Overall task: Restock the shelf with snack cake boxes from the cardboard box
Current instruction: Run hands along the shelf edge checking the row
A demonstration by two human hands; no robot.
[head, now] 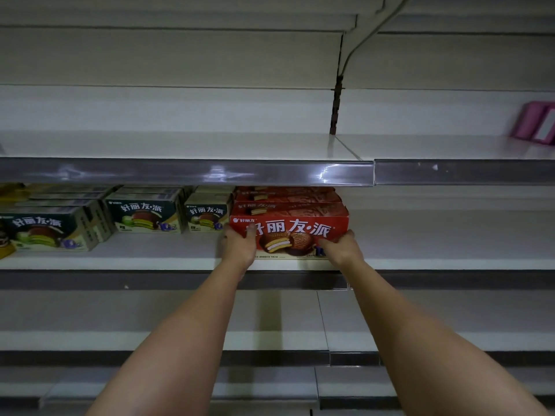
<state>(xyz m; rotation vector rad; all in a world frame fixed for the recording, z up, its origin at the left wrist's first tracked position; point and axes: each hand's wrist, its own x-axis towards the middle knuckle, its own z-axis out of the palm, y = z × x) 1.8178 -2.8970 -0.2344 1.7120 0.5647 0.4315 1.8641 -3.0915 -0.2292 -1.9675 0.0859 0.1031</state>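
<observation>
1. Bare forearms reach up from the bottom edge of the view, over two lower shelf tiers.
2. Left hand [239, 246] grips the lower left corner of the red snack cake box [295, 234], fingers curled onto its front face.
3. Right hand [341, 246] holds the lower right corner, thumb up along the side edge.
4. Red box stands upright on the middle shelf [150, 259], just behind the front lip.
5. More red boxes [285, 199] sit directly behind it.
6. Green boxes [147, 216] stand just left, the nearest almost touching.
7. Shelf surface right of the red box is open.
8. Upper shelf [180, 145] carries a blurred pink box [533, 123] far right.
</observation>
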